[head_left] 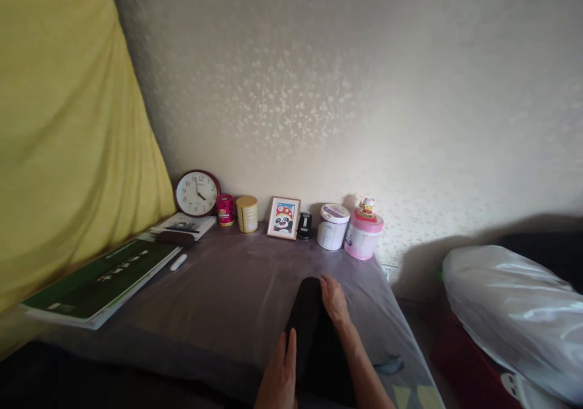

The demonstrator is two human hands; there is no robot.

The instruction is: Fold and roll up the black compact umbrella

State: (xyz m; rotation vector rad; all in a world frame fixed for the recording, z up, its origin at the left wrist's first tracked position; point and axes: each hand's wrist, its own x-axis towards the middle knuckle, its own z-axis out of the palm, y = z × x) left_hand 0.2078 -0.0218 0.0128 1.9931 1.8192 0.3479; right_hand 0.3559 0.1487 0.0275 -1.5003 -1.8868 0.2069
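A long black thing [310,324] with a rounded far end, smooth and matte, stretches from the bottom of the view out over the table; its kind I cannot make out. At its near left side is my left hand [279,369], fingers fairly straight and pressed along its edge, the thumb side partly hidden. Farther out, on the right edge close to the rounded end, my right hand [334,299] grips with bent fingers. Under both lies the grey covered tabletop [228,299].
Along the wall stand a round clock [198,194], a pink can [225,209], a yellow tin [247,214], a framed panda picture [283,218], a black object [305,226], a white tub [333,226] and a pink tub [363,239]. Left lies a green book [109,278]; right, a plastic-covered bundle [514,305].
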